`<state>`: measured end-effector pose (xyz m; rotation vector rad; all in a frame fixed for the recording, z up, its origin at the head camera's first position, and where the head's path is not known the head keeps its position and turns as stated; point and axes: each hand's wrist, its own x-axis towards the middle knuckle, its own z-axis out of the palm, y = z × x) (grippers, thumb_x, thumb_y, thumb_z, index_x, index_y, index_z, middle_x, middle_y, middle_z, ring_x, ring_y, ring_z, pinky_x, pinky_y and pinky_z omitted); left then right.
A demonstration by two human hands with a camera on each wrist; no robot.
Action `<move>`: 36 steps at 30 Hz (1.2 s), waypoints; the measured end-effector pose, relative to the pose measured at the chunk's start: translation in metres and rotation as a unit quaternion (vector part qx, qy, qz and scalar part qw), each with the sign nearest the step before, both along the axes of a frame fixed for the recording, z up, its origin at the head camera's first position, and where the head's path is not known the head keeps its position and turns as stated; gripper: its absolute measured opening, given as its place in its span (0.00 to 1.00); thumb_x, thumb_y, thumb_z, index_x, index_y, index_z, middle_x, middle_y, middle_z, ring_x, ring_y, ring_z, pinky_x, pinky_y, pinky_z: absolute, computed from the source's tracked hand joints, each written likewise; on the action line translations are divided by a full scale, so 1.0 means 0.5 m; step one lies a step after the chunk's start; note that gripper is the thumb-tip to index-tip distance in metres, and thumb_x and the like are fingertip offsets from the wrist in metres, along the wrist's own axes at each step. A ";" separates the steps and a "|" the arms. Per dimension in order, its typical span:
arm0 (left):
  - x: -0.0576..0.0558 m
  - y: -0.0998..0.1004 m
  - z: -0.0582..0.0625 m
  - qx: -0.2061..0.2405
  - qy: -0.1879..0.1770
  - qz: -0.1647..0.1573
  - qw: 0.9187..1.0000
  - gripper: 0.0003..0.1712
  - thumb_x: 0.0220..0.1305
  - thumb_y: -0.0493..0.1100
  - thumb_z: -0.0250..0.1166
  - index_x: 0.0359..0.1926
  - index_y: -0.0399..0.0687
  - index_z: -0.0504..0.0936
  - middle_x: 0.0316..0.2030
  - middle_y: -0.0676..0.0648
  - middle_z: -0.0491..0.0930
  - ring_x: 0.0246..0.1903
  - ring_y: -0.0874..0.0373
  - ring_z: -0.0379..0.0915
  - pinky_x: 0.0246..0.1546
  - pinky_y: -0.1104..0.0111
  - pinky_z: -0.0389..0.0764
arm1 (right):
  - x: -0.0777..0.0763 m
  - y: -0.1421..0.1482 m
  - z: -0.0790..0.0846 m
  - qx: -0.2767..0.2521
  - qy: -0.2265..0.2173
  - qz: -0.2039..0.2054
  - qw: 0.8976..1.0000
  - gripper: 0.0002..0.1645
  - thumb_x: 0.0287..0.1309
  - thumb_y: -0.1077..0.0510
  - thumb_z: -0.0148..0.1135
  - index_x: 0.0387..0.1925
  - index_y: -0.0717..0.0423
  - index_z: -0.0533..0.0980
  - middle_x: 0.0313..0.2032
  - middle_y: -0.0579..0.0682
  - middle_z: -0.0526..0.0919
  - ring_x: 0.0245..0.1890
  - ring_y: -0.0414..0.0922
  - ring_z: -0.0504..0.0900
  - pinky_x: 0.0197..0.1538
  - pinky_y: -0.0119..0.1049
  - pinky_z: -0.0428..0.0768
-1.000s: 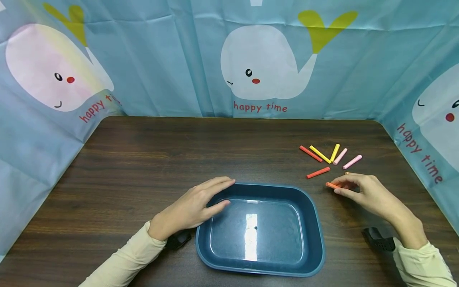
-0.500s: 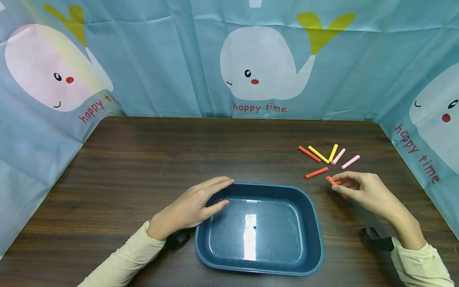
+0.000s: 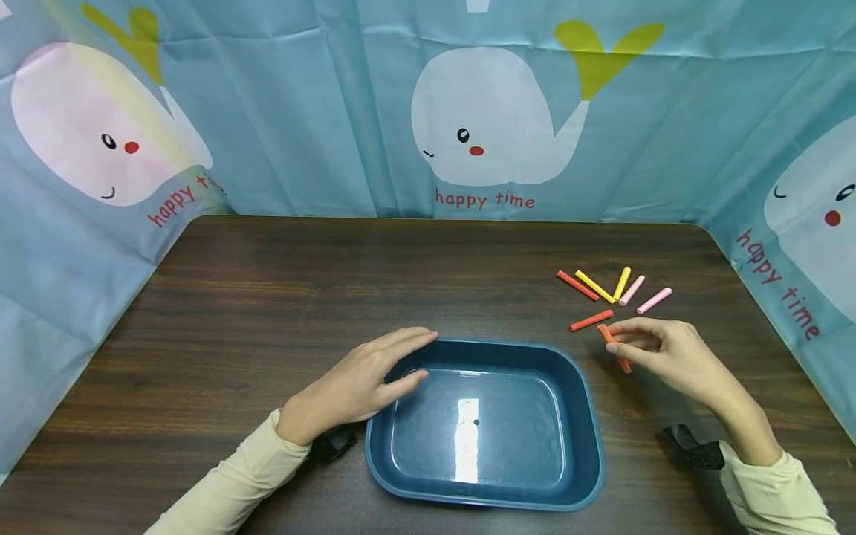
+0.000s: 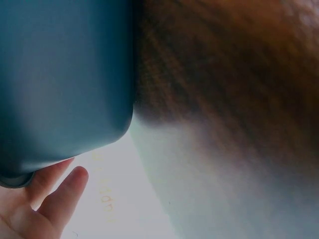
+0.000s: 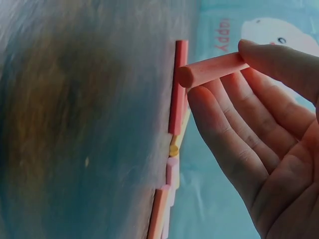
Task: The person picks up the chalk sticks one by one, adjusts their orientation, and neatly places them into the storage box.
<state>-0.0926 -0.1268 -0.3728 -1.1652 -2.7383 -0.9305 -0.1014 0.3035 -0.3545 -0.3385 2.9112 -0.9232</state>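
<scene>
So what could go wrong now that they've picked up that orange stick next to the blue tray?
The right hand pinches the orange stick only near one end with its fingertips, so it could slip and perhaps snap on the table. The hand is close to the loose sticks and might knock them. The left hand only rests on the tray rim, so a bump could shift it.

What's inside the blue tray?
Nothing shows inside the tray: only its shiny bare bottom. The left hand covers its near-left rim corner. The chalk is outside, in the right hand.
</scene>
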 end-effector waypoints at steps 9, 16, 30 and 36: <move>0.000 0.000 -0.003 0.009 0.006 -0.003 1.000 0.29 0.70 0.48 0.62 0.69 0.45 0.70 0.66 0.48 0.73 0.65 0.56 0.71 0.63 0.58 0.76 | 0.007 -0.027 0.017 -0.004 -0.014 -0.012 1.000 0.22 0.57 0.54 0.71 0.50 0.62 0.81 0.35 0.53 0.90 0.32 0.31 0.86 0.50 0.45 0.71; -0.001 -0.002 -0.005 0.029 0.011 -0.006 0.999 0.29 0.70 0.47 0.62 0.68 0.44 0.71 0.65 0.47 0.74 0.65 0.56 0.72 0.62 0.58 0.77 | 0.017 -0.052 0.033 -0.033 0.020 -0.002 0.999 0.17 0.57 0.55 0.71 0.48 0.56 0.82 0.32 0.49 0.90 0.30 0.29 0.86 0.42 0.29 0.70; -0.006 -0.023 0.011 -0.005 -0.016 -0.034 0.999 0.34 0.69 0.54 0.61 0.71 0.45 0.68 0.71 0.50 0.68 0.70 0.57 0.65 0.65 0.56 0.73 | 0.026 -0.094 0.069 -0.074 0.022 0.010 0.997 0.18 0.59 0.56 0.70 0.50 0.55 0.81 0.37 0.51 0.90 0.32 0.31 0.87 0.39 0.24 0.76; -0.008 -0.024 0.010 -0.039 0.015 -0.053 0.998 0.38 0.67 0.55 0.63 0.72 0.43 0.66 0.72 0.47 0.66 0.71 0.55 0.64 0.66 0.56 0.73 | 0.030 -0.114 0.085 -0.104 -0.005 0.016 0.994 0.19 0.60 0.56 0.69 0.52 0.58 0.80 0.36 0.53 0.90 0.32 0.34 0.88 0.39 0.24 0.79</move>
